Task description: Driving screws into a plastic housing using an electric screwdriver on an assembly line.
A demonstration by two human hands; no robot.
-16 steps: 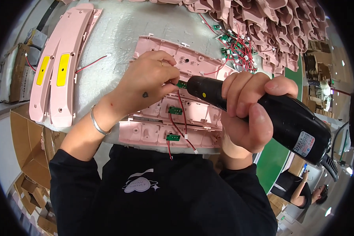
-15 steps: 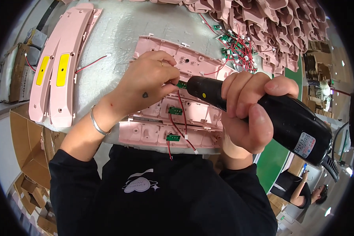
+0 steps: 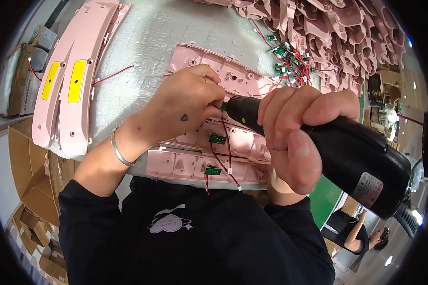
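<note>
My right hand [image 3: 292, 133] is wrapped round a black electric screwdriver [image 3: 366, 156], whose nose points left. Just off that nose, my left hand [image 3: 178, 107] pinches the edge of a small green circuit board [image 3: 223, 108], mostly hidden between fingers and tool. The screwdriver's bit cannot be seen. Below it, a second circuit board [image 3: 217, 139] and a third circuit board [image 3: 213, 171] sit on pink plastic shells [image 3: 169, 166] lying side by side, with red and black leads trailing. Farthest from me lies another pink shell [image 3: 199, 59], its inner side up.
On the left lie long pink covers [image 3: 76, 38] with yellow labels. Tangled wired circuit boards [image 3: 290, 64] are heaped at the far right, beside a large pile of pink plastic parts [image 3: 337, 42]. Cardboard boxes [image 3: 26, 156] stand left; a person [image 3: 352, 230] is at lower right.
The view has shifted slightly. The screwdriver's rear end has swung lower and to the right, and its nose now covers more of the pinched circuit board. Both hands keep their hold.
</note>
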